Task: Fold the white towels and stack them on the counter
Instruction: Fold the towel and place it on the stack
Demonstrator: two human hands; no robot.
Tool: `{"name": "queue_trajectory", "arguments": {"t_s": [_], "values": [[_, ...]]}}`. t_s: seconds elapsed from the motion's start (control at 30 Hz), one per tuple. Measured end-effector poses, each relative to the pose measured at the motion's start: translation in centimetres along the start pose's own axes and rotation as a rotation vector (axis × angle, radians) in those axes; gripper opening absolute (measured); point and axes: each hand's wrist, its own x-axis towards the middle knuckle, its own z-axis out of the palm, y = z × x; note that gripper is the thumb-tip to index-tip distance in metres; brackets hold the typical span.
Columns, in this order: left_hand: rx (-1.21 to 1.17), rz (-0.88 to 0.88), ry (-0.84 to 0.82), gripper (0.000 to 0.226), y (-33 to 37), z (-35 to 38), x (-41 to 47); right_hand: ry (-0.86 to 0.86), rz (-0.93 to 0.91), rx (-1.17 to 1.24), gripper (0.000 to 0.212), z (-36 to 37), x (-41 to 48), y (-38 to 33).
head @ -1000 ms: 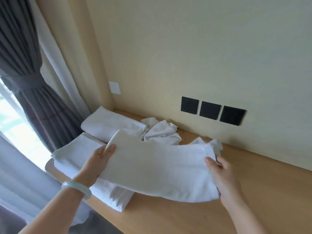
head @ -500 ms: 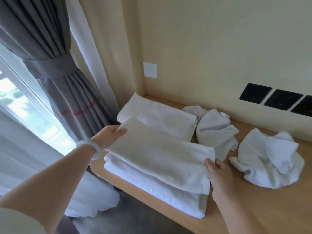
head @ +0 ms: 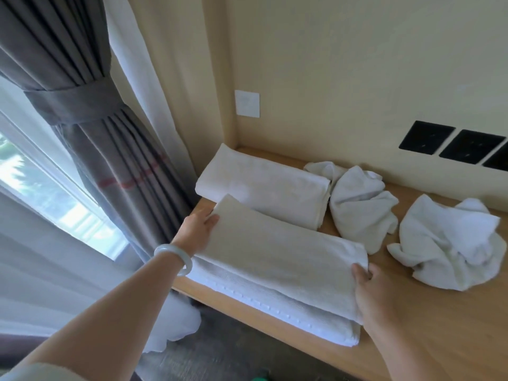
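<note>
The folded towel [head: 280, 251] we are setting down lies lengthwise on top of the lower towel [head: 275, 306], also folded, at the near left corner of the bench [head: 439, 331], and our hands hold it by its short ends: the left hand [head: 198, 229] pinches the left end with the thumb on top, the right hand [head: 376, 295] pinches the right end the same way (the fingers beneath are hidden by the cloth). We judge the step to be the placing itself, nearly done, and doing it well means squaring up: the upper towel sits a little back from the front edge of the one under it, so we would nudge it until edges and ends line up, lower both ends together so no crease is trapped, then slide the fingers out flat rather than pull, which could drag the top layer open. The stack sits close to the bench's front edge, so any push should go toward the wall. Just behind lies the rear towel [head: 264, 188], folded too, with a crumpled towel [head: 360, 207] just beside its right end and a second heap [head: 445, 243] further right, both unfolded, so a fair part of the task is left. A pale bracelet [head: 167, 247] circles our left wrist; a grey curtain [head: 115, 160] hangs at the left.
</note>
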Motion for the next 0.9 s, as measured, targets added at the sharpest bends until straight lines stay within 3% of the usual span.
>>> {"name": "queue_trajectory", "arguments": {"t_s": [0.3, 0.77, 0.83, 0.9], "values": [[-0.042, 0.021, 0.013, 0.031, -1.5, -0.1, 0.0, 0.085, 0.045, -0.01, 0.031, 0.7, -0.6, 0.5], [0.308, 0.094, 0.126, 0.039, -2.1, 1.0, -0.9, 0.089, 0.003, -0.142, 0.03, 1.5, -1.2, 0.9], [0.412, 0.085, 0.152, 0.037, -1.4, 0.8, -1.2, 0.083, 0.033, -0.224, 0.035, 1.0, -1.6, 0.1], [0.571, 0.161, 0.275, 0.039, -0.2, 1.1, -1.5, 0.187, -0.048, -0.465, 0.042, 0.8, -1.9, -1.1]]}}
